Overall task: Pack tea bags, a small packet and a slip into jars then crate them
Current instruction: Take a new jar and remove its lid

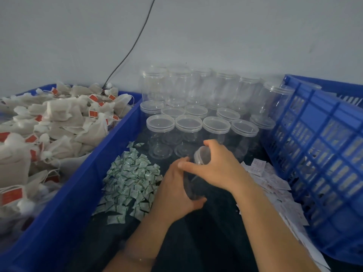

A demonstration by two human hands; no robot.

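A clear plastic jar (pixel 193 185) lies tilted over the dark cloth at centre. My left hand (pixel 176 191) grips its body from the left and below. My right hand (pixel 218 167) wraps over its lid (pixel 202 155) at the far end. White tea bags (pixel 51 122) with red tags fill the blue tub (pixel 82 185) on the left. A pile of small white-and-green packets (pixel 131 179) lies just left of my hands. White paper slips (pixel 273 185) lie scattered to the right, beside the blue crate (pixel 318 154).
Several empty lidded jars (pixel 188 124) stand in rows behind my hands, some stacked against the grey wall. A black cable (pixel 129 50) runs down the wall to the tub. The slatted blue crate holds jars, seen through its slats.
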